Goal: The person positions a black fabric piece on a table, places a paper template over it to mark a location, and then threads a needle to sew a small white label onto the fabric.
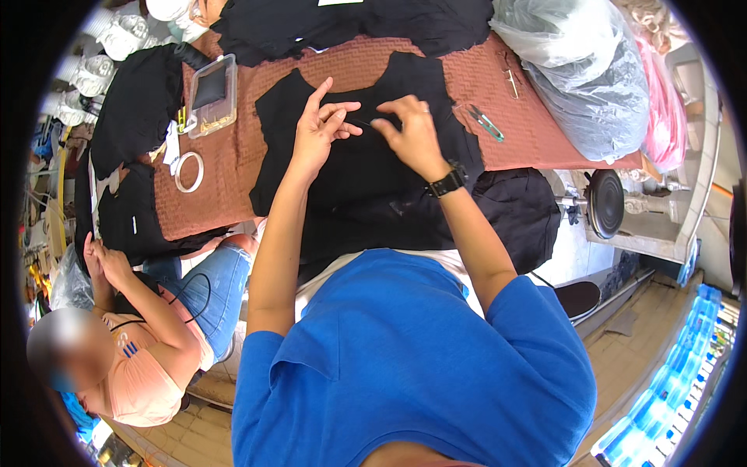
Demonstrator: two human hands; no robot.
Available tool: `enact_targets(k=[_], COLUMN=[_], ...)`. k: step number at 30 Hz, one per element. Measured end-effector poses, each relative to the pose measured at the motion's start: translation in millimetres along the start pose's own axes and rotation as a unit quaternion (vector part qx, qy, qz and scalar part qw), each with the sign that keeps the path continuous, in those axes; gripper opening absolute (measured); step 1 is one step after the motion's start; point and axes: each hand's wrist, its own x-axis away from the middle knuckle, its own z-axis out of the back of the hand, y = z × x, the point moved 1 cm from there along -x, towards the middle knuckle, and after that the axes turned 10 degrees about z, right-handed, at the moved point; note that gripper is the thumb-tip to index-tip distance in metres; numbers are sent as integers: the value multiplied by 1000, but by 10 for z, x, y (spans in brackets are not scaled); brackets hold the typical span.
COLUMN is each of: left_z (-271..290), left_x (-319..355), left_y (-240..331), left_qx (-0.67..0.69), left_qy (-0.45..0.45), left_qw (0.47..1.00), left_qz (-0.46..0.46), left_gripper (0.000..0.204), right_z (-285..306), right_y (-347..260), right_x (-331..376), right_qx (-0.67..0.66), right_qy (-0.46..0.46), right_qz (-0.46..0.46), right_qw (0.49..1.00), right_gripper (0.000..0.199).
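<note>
A sleeveless-looking black garment piece [358,171] lies spread over the table in front of me. Above it, my left hand [317,128] points its index finger up, while the thumb and other fingers pinch together. A thin dark line, apparently thread [359,122], runs from these fingertips toward my right hand [410,132]. That hand is slightly blurred, with fingers curled near the thumb; what it grips is too fine to make out. Green thread snips [486,123] rest right of the garment. Scissors [510,78] lie farther back.
On the left stand a clear plastic box [213,95] with a dark pad and a white tape roll [189,172]. More black cloth [350,27] is heaped at the back. Big plastic bags [583,78] crowd the right. A person [156,335] sits at my left, hands raised.
</note>
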Motion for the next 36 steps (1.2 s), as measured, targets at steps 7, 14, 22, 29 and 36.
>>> enact_targets(k=[7, 14, 22, 29, 36], left_z=[-52, -114, -116, -110, -127], left_x=[5, 46, 37, 44, 36], left_y=[25, 83, 99, 137, 166], left_qx=[-30, -32, -53, -51, -59], left_qy=[-27, -51, -97, -127, -137], left_qw=[999, 998, 993, 990, 987], left_qz=[13, 12, 34, 40, 52], left_gripper=[74, 78, 77, 81, 84], right_z=[1076, 1239, 330, 60, 18], right_y=[1311, 1379, 21, 195, 183], right_x=[565, 600, -187, -274, -272], right_qx=[352, 161, -319, -425, -437], right_qy=[-91, -36, -219, -284, -261], right_qz=[-227, -223, -205, -257, -219], right_qw=[903, 961, 899, 820, 832], right_gripper=[38, 28, 25, 25, 21])
